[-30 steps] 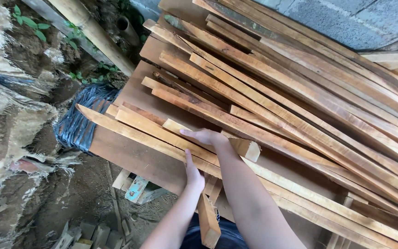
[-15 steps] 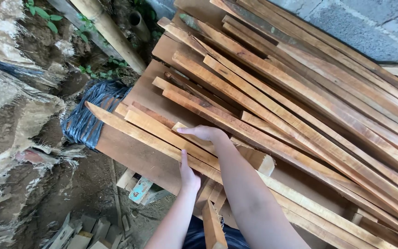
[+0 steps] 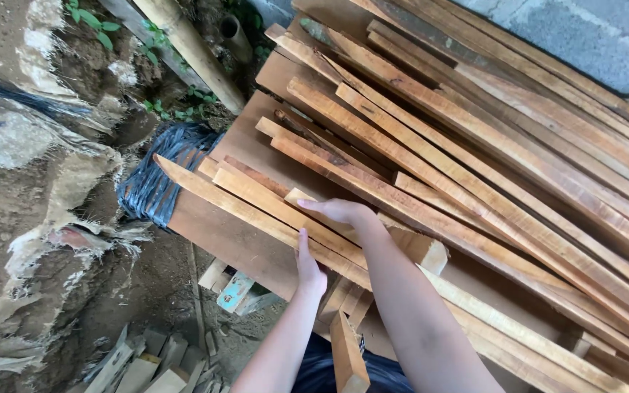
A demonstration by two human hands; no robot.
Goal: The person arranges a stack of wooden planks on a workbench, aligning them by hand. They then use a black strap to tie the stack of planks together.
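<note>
A heap of long, narrow wooden slats [image 3: 475,145] lies slanted across a brown board [image 3: 234,240]. My right hand [image 3: 340,212] rests palm down on a short pale slat [image 3: 373,229] near the heap's lower end, fingers curled over its top. Just below it, my left hand [image 3: 309,263] presses against the near edge of the lowest long slat [image 3: 256,211], thumb up along the wood. Both forearms come in from the bottom of the frame. A short wooden offcut [image 3: 347,356] stands between my arms.
A bundle wrapped in dark blue-grey plastic strips [image 3: 156,182] sits at the board's left end. Torn white sacking [image 3: 52,153] and bare soil lie to the left. Small wood scraps [image 3: 147,360] litter the ground below. A bamboo pole [image 3: 191,47] and a grey block wall [image 3: 591,36] stand behind.
The view has shifted, so the heap now sits further right and lower. Both hands stay on the same slats, in much the same grip.
</note>
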